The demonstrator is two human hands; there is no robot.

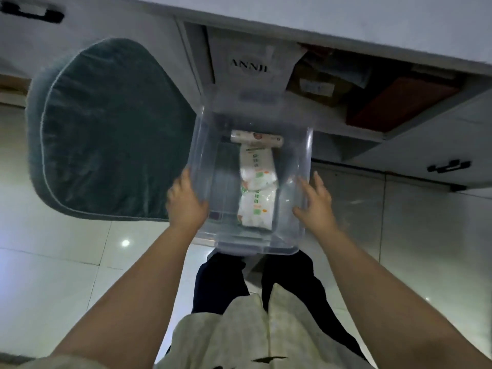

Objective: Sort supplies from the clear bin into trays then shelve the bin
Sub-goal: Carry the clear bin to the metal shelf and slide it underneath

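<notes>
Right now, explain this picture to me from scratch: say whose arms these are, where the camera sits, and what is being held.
There is one picture, taken by a wide-angle camera worn on a person's head, looking forward and down. The two bare arms are that person's own; no machine is involved.

The left hand and right hand press against opposite sides of a clear plastic storage bin, holding it up above the pale tiled floor. The bin is open-topped here and not empty: a few white wrapped packets lie in a row along its bottom, with a small white roll across the far end.

Ahead is an open white cabinet shelf with a white box lettered in black, a brown carton and a red box. To the left is a dark green cushion.
</notes>
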